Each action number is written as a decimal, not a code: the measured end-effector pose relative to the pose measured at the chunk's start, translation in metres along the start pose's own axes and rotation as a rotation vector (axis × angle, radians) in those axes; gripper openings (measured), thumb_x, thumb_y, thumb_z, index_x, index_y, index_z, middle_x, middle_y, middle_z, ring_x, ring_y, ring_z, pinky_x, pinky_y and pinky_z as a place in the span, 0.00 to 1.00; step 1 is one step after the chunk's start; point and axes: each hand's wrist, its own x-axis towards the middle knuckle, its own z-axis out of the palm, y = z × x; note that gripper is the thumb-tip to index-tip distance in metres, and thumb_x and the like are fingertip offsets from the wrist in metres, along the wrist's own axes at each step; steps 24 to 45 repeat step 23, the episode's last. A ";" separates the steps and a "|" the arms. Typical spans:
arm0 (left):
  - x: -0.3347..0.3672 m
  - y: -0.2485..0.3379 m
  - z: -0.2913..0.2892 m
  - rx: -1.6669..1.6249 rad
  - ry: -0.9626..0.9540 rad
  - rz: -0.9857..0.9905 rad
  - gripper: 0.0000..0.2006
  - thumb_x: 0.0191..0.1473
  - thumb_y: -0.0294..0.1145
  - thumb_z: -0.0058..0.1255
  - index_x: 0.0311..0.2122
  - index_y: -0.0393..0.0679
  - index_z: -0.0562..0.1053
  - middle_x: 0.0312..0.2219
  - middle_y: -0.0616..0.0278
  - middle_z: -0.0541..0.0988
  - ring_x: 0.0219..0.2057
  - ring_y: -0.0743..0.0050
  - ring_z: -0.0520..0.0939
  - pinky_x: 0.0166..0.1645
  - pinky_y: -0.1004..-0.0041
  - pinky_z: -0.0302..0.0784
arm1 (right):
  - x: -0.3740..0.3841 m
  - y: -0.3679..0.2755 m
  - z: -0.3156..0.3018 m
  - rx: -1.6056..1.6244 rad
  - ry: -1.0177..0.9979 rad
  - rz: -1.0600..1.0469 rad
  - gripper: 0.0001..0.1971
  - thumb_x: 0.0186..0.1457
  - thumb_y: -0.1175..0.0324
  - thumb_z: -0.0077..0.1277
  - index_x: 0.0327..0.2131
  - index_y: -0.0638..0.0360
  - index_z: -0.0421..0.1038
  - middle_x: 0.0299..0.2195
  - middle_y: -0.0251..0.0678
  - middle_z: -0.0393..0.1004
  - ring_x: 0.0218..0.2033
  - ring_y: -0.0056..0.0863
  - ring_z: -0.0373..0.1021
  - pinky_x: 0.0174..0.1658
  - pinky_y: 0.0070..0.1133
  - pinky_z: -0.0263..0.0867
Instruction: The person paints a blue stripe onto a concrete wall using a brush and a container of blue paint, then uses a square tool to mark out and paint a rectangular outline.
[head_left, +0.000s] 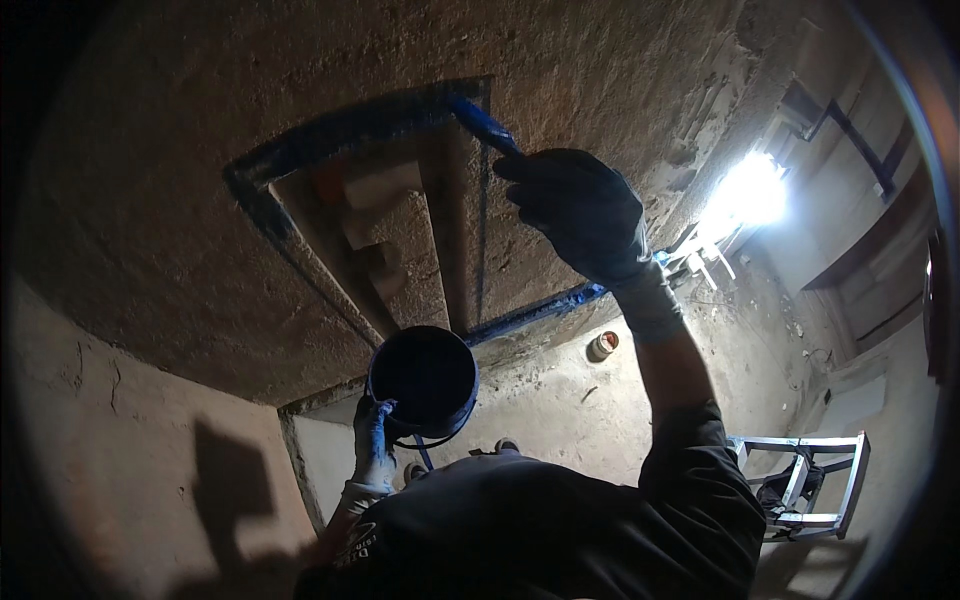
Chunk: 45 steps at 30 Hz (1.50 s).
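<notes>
My right hand [580, 215], in a dark work glove, is raised to the rough brown wall [610, 90] and closed around a blue-stained paintbrush [485, 128]. The brush tip meets the upper right corner of a dark blue painted band [350, 125]. This band frames a recessed niche [405, 230] with pale blocky shapes inside. Lower down, my left hand [374, 440], in a glove smeared with blue, grips the side of a dark bucket [464, 412]. The bucket's inside is too dark to make out, and some left fingers are hidden.
A blue strip [540, 312] runs along the wall's lower right. On the pale floor stands a small white pot [603, 346] with reddish contents. A bright work lamp [750, 190] glares at the right, above a metal stepladder [800, 485]. My shoes [507, 444] show below.
</notes>
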 end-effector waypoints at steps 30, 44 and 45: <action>-0.002 -0.005 0.003 0.009 0.007 -0.001 0.28 0.48 0.35 0.52 0.56 0.45 0.62 0.50 0.57 0.69 0.48 0.59 0.72 0.48 0.66 0.75 | -0.010 -0.015 0.017 0.113 0.212 0.529 0.11 0.55 0.68 0.51 0.40 0.61 0.75 0.35 0.40 0.78 0.36 0.31 0.76 0.39 0.24 0.71; -0.002 -0.005 0.003 0.009 0.007 -0.001 0.28 0.48 0.35 0.52 0.56 0.45 0.62 0.50 0.57 0.69 0.48 0.59 0.72 0.48 0.66 0.75 | -0.010 -0.015 0.017 0.113 0.212 0.529 0.11 0.55 0.68 0.51 0.40 0.61 0.75 0.35 0.40 0.78 0.36 0.31 0.76 0.39 0.24 0.71; -0.002 -0.005 0.003 0.009 0.007 -0.001 0.28 0.48 0.35 0.52 0.56 0.45 0.62 0.50 0.57 0.69 0.48 0.59 0.72 0.48 0.66 0.75 | -0.010 -0.015 0.017 0.113 0.212 0.529 0.11 0.55 0.68 0.51 0.40 0.61 0.75 0.35 0.40 0.78 0.36 0.31 0.76 0.39 0.24 0.71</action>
